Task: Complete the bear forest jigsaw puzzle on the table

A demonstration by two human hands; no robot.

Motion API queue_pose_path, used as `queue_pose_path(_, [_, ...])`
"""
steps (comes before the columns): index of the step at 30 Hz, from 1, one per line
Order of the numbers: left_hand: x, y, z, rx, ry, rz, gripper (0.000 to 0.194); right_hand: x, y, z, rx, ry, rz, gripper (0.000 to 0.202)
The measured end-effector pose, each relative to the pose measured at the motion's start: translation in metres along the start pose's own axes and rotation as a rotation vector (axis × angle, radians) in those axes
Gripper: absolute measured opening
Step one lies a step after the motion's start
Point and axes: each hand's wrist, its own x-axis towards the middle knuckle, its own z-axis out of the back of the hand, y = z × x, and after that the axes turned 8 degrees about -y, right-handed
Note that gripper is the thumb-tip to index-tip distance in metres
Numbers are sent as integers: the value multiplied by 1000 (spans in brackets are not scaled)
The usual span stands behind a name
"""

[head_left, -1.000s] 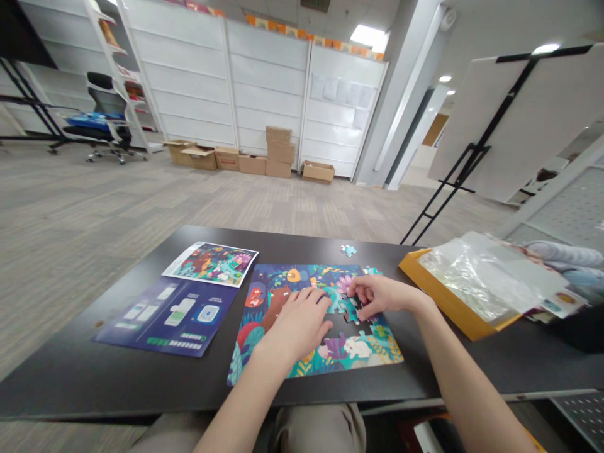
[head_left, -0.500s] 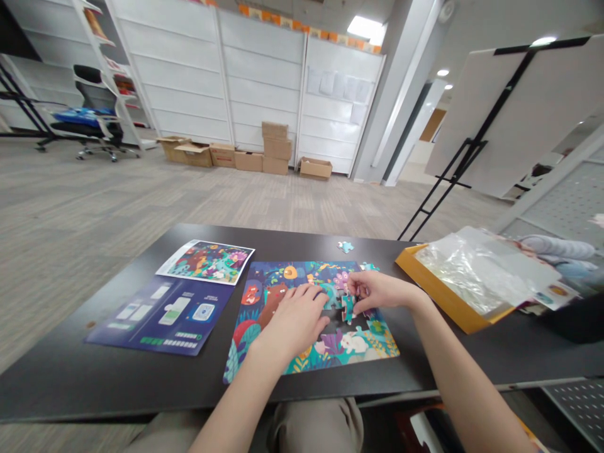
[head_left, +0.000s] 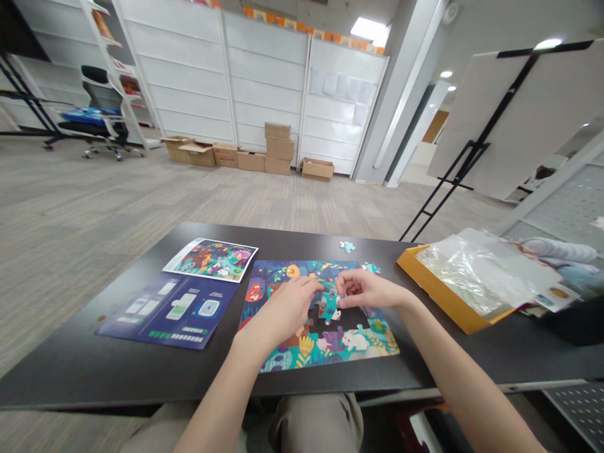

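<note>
A colourful jigsaw puzzle (head_left: 283, 352) lies on the black table (head_left: 136, 377), with a dark gap right of its middle. My right hand (head_left: 356, 289) pinches a teal puzzle piece (head_left: 331, 307) at its right edge, over that gap. My left hand (head_left: 290, 305) rests over the puzzle's middle, its fingers pointing toward the piece and partly hiding the bear picture. A loose teal piece (head_left: 347, 246) lies behind the puzzle, and another teal piece (head_left: 372, 268) is at its back right edge.
Left of the puzzle, a printed picture sheet (head_left: 212, 258) overlaps a purple leaflet (head_left: 165, 314). On the right stands a yellow box (head_left: 453, 308) with clear plastic bags (head_left: 476, 270) on it. Cardboard boxes (head_left: 278, 151) and a chair (head_left: 101, 110) are across the room.
My right hand has moved left with the teal piece, which has turned and now shows more of its face. My left hand has shifted slightly left and back.
</note>
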Motion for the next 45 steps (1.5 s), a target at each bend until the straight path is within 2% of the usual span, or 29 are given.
queue_pose_path(7, [-10, 5, 12, 14, 50, 62, 27, 8, 3, -29, -43, 15, -49, 39])
queue_pose_path(17, [-28, -1, 23, 43, 85, 55, 25, 8, 1, -26, -180, -7, -42, 30])
queue_pose_path(32, [-30, -12, 17, 91, 120, -68, 12, 8, 3, -29, -308, -50, -1, 29])
queue_pose_path(45, [-28, -18, 5, 160, 96, -9, 20, 8, 5, -33, -331, -40, -17, 23])
